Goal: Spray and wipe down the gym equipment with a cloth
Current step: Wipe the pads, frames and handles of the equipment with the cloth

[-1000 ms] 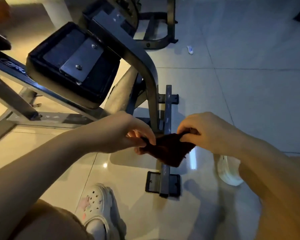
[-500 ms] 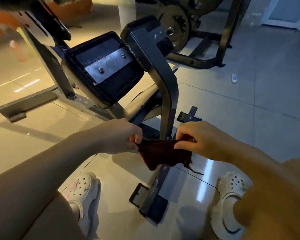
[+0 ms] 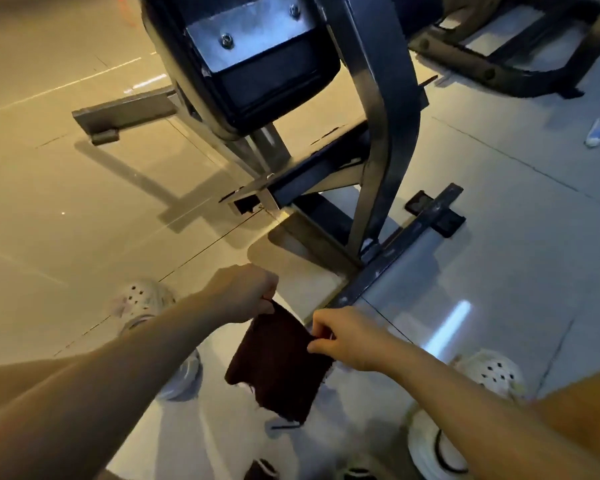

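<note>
A: Progress check. Any wiping visible?

B: None that I can judge. The cloth [image 3: 278,368] is off the equipment entirely, hanging in the air over the floor tiles [image 3: 499,258], below and in front of the machine's base bar [image 3: 399,251]. No spray bottle shows in the view, and I can't tell whether anything has been sprayed. My read: cloth being opened out or refolded, wipe not begun here.

A: Hands?

B: Left hand [image 3: 243,294] has its fingers curled and pinching the cloth's top corner. Right hand [image 3: 343,337] pinches the upper right edge between thumb and fingertips. Both hold it; neither is spread.

A: So where does the cloth sit against the fingers?

B: Only its top edge is caught between the two hands. The rest drops below both hands, dark, with a frayed bottom edge.

A: What's left?

B: Probably everything. The black pad [image 3: 257,64] with its metal plate sits at the top edge, well apart from the cloth; the upright frame [image 3: 381,143] stands between them. A small white object [image 3: 598,133] lies on the floor at far right, too small to identify.
</note>
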Tool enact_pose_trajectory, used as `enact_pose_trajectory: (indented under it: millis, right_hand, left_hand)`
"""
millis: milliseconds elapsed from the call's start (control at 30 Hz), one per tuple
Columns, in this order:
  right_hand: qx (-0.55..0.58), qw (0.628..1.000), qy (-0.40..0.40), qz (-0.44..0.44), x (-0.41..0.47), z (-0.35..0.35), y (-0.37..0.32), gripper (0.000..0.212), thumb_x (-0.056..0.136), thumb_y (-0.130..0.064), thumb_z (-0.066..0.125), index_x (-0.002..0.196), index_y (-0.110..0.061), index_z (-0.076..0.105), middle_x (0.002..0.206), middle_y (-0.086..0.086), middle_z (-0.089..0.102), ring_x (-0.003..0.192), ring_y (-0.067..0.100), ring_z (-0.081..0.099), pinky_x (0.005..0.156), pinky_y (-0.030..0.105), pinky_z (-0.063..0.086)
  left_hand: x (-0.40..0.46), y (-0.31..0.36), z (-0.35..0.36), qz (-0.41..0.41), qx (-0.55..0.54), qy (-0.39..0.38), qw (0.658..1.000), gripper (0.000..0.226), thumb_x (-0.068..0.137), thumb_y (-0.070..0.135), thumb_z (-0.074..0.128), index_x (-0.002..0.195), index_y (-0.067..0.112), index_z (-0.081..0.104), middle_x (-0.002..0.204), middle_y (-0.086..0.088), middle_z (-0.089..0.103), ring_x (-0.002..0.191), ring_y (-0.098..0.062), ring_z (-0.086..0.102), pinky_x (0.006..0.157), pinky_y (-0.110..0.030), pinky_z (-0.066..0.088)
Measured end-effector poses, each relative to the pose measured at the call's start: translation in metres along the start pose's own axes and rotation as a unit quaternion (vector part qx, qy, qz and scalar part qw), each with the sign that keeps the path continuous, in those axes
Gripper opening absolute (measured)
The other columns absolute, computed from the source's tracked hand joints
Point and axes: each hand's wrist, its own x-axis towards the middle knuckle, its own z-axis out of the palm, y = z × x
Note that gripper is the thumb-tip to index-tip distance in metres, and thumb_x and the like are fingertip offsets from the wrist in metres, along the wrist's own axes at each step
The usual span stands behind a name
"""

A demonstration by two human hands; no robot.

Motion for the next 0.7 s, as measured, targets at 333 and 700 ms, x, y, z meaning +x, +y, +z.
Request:
enact_pose_trajectory:
  millis: [333, 700]
  right_hand:
    - [0.084, 0.959, 0.134, 0.235, 0.081, 0.041, 0.132, 0.02, 0.097, -0.031, 0.056, 0.092, -0.013, 0.05, 0.092, 0.011, 0.057, 0.081, 0.022, 0.047, 0.068, 0.03, 0.035]
    - [-0.097, 0.971, 0.194, 0.105, 0.121, 0.128, 0.092, 0.066, 0.097, -0.051, 0.029, 0.145, -0.009, 0.041, 0.154, 0.02, 0.031, 0.146, 0.034, 0.02, 0.119, 0.054, 0.012]
  left_hand:
    - [0.029, 0.071, 0.17, -0.175, -0.333, 0.068, 0.924, 0.048, 0.099, 0.028, 0.048, 0.145, 0.026, 0.036, 0.148, 0.002, 0.036, 0.129, -0.022, 0.044, 0.097, -0.033, 0.043]
    - [0.019, 0.081, 0.193, -0.224, -0.343, 0.103, 0.906, 0.052, 0.09, 0.016, 0.063, 0.14, 0.02, 0.049, 0.144, 0.001, 0.044, 0.131, -0.02, 0.041, 0.109, -0.03, 0.034]
